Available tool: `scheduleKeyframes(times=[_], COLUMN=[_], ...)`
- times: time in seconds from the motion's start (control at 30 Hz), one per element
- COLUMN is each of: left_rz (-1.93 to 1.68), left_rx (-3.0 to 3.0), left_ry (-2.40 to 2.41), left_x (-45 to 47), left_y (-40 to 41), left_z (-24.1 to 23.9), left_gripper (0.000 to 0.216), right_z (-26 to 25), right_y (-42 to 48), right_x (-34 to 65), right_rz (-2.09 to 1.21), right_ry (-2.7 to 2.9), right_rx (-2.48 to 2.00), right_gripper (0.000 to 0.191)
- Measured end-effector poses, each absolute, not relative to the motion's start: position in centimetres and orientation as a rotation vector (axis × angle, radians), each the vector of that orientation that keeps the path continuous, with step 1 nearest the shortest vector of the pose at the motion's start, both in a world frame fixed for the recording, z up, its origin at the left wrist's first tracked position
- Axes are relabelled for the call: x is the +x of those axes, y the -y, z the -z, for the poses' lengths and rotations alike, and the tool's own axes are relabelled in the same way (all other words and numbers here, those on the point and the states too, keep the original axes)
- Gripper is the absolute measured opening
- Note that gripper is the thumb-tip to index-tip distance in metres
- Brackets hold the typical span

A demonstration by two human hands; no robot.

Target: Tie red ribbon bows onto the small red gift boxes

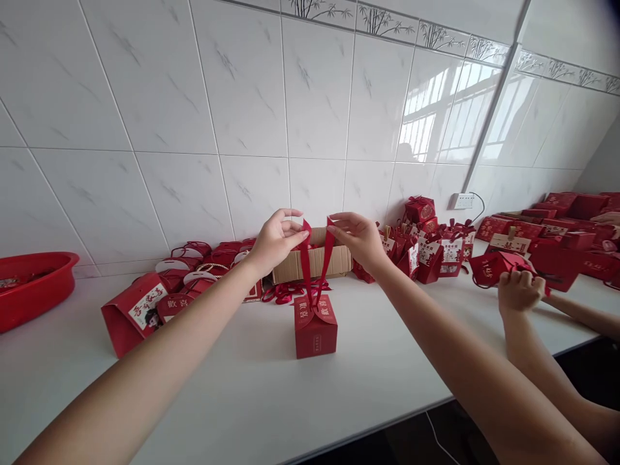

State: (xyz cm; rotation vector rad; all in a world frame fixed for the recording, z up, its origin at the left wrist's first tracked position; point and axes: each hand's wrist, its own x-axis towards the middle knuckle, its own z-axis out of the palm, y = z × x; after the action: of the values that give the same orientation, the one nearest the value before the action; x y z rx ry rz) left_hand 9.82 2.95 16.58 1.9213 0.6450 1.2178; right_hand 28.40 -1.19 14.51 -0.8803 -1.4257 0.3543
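A small red gift box [315, 334] stands on the white table [252, 387] in front of me. Two ends of a red ribbon [307, 265] rise from its top flaps. My left hand [276, 240] pinches the left ribbon end and my right hand [356, 239] pinches the right end, both held up above the box and a short way apart. Behind the box lie a brown cardboard carton [314, 261] and a loose heap of red ribbons [283, 292].
A red basin [29, 287] sits at the far left. Flat and folded red boxes [140, 313] pile along the wall on the left, finished ones [431, 248] on the right. Another person's hands [518, 289] hold a red box at the right. The table edge runs near me.
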Motion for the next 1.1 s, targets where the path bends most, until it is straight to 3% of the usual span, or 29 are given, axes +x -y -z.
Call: scheduleKeyframes(times=[0.13, 0.3, 0.37, 0.53, 0.67, 0.87, 1.1], left_rz=[-1.055, -0.449, -0.446, -0.624, -0.689, -0.602, -0.446], left_rx=[2.139, 2.652, 2.738, 2.490, 2.289, 1.999, 1.991], left_ry=[-0.947, -1.307, -1.293, -1.052, -1.026, -1.199, -1.209], left_x=[7.1, 3.7, 3.6, 5.6, 6.8, 6.9, 6.5], left_y=[-4.4, -5.1, -4.6, -3.0, -3.0, -3.6, -3.0], left_z=[-15.7, -12.1, -10.2, -6.1, -3.9, -3.2, -3.0], left_gripper=[0.037, 0.046, 0.044, 0.038, 0.039, 0.052, 0.057], right_z=[-13.4, -9.0, -6.7, -1.9, -0.6, -0.4, -0.3], right_y=[2.7, 3.9, 3.6, 2.3, 2.2, 2.8, 3.8], right_x=[31.2, 35.6, 35.8, 32.3, 29.2, 27.4, 27.5], right_rz=[-0.103, 0.253, 0.289, -0.327, -0.635, -0.755, -0.969], right_ry=[1.348, 1.408, 1.462, 1.591, 1.645, 1.500, 1.377], right_rx=[-1.153, -1.633, -1.657, -1.496, -1.376, -1.481, -1.634], right_gripper=[0.022, 0.023, 0.024, 0.025, 0.031, 0.030, 0.042])
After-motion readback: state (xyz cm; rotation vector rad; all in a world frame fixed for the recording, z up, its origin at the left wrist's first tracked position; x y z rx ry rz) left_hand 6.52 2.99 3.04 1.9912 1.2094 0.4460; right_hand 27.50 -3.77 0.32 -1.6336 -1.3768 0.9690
